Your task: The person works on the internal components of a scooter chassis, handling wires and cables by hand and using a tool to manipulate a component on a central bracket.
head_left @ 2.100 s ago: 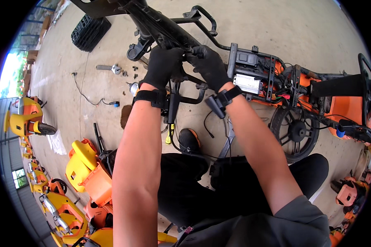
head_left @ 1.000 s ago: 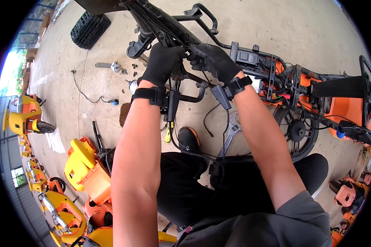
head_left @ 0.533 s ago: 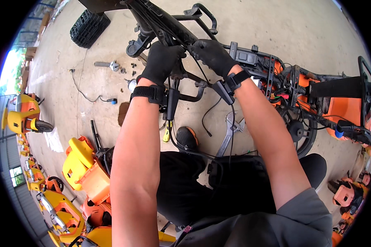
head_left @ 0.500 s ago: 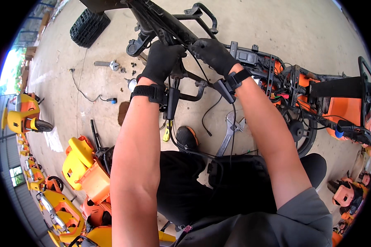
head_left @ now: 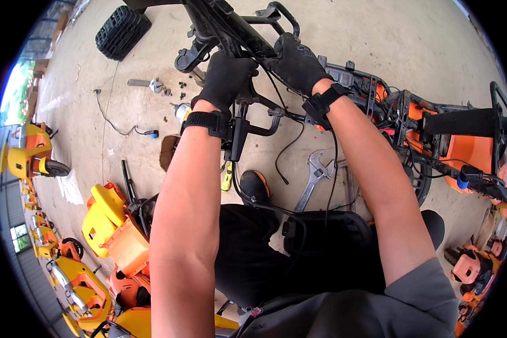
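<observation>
Both my hands wear black gloves and work at a black vehicle frame [head_left: 231,28] that slants across the top of the view. My left hand [head_left: 226,79] has its fingers curled in just below the main tube, beside a bracket; what lies inside them is hidden. My right hand [head_left: 298,63] is bent over the tube's lower end with closed fingers, its grip hidden too. Thin black cables [head_left: 274,84] run along the tube and hang down between the two hands. Each wrist carries a black strap with a small device and a trailing wire.
On the floor lie a large adjustable wrench [head_left: 311,179], a smaller wrench [head_left: 143,84], a yellow-handled tool [head_left: 226,177] and a cable with a blue plug [head_left: 151,134]. A black crate [head_left: 122,34] is far left. Orange bodywork [head_left: 470,152] sits right; yellow panels [head_left: 104,217] lie left.
My right hand has moved up and to the right along the tube, away from my left hand. The left hand has shifted only slightly. The frame has tilted or moved a little rightward.
</observation>
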Available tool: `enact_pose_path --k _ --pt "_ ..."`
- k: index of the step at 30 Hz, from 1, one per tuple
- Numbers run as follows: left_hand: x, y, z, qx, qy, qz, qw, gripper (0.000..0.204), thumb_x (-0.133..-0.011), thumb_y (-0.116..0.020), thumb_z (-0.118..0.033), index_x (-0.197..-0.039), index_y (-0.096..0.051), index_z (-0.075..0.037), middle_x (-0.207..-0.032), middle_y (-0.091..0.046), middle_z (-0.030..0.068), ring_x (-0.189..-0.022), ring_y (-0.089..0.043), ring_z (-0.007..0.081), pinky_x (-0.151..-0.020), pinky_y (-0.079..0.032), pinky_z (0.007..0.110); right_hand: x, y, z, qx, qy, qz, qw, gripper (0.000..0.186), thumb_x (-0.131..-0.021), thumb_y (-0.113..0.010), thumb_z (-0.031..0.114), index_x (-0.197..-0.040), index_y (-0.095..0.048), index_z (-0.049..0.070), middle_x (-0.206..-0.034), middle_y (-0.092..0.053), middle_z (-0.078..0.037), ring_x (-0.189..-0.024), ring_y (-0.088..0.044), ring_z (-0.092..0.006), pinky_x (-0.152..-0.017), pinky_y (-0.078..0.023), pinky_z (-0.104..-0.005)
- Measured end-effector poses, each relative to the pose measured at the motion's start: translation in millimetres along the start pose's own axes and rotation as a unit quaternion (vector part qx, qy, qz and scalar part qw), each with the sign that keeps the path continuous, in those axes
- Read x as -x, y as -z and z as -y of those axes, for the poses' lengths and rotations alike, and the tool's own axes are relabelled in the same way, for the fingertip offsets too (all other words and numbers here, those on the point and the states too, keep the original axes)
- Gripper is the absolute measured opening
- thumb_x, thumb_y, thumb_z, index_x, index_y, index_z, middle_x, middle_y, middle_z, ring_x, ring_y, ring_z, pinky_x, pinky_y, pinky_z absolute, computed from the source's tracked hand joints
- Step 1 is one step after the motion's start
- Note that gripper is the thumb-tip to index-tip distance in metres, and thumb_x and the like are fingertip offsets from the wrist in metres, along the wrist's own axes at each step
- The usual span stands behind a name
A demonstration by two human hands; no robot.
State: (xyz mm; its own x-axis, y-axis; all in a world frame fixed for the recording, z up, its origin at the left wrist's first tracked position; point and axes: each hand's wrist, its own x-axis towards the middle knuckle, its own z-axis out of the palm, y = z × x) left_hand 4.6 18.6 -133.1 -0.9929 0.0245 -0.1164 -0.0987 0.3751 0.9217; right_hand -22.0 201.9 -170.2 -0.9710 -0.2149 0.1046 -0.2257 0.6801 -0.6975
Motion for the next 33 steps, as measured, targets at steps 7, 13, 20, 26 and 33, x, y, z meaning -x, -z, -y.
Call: enact_pose_path --k 7,13,20,26,33 --pt "0 -2 5 -0.018 -0.015 -0.01 1.0 0.023 -0.079 -0.067 -0.014 -0.083 -0.073 0.007 -0.073 -0.073 0.0157 -0.067 -0.072 0.0233 -0.063 -0.055 0.036 0 1 1 0.048 0.012 -0.004 0.999 0.033 -0.084 -0.075 0.027 -0.101 -0.059 0.003 -0.097 -0.069 -0.021 -0.092 -0.068 -0.039 -0.08 -0.054 -0.0463" --pt "-4 0 15 -0.12 -0.081 0.007 0.989 0.021 -0.082 -0.068 -0.013 -0.085 -0.074 0.007 -0.075 -0.073 0.0139 -0.067 -0.069 0.0191 -0.062 -0.052 0.032 -3 1 -4 0.091 0.077 -0.03 0.992 0.022 -0.087 -0.07 0.025 -0.096 -0.063 0.006 -0.095 -0.069 -0.017 -0.093 -0.067 -0.0372 -0.082 -0.053 -0.0462" --pt "-3 -6 2 -0.039 0.034 -0.012 0.999 0.018 -0.083 -0.068 -0.01 -0.086 -0.075 0.006 -0.076 -0.073 0.0113 -0.067 -0.067 0.016 -0.061 -0.051 0.03 -3 6 -15 0.09 0.169 -0.032 0.981 0.019 -0.089 -0.066 0.023 -0.101 -0.066 0.007 -0.097 -0.069 -0.016 -0.096 -0.066 -0.0364 -0.083 -0.052 -0.0466" --pt "4 -7 -8 -0.023 0.035 -0.012 0.999 0.016 -0.081 -0.069 -0.01 -0.082 -0.075 0.005 -0.073 -0.071 0.0107 -0.064 -0.064 0.0155 -0.059 -0.049 0.029 -5 14 -14 0.075 0.144 0.029 0.986 0.019 -0.093 -0.063 0.025 -0.1 -0.067 0.008 -0.095 -0.07 -0.016 -0.095 -0.067 -0.036 -0.083 -0.052 -0.0463" --pt "2 -6 -3 -0.01 0.059 -0.028 0.998 0.018 -0.079 -0.068 -0.011 -0.081 -0.074 0.006 -0.07 -0.071 0.0133 -0.062 -0.067 0.0204 -0.058 -0.051 0.033 -4 22 0 0.16 0.104 0.061 0.98 0.022 -0.095 -0.06 0.031 -0.101 -0.068 0.011 -0.094 -0.071 -0.013 -0.095 -0.068 -0.0334 -0.08 -0.053 -0.0458"
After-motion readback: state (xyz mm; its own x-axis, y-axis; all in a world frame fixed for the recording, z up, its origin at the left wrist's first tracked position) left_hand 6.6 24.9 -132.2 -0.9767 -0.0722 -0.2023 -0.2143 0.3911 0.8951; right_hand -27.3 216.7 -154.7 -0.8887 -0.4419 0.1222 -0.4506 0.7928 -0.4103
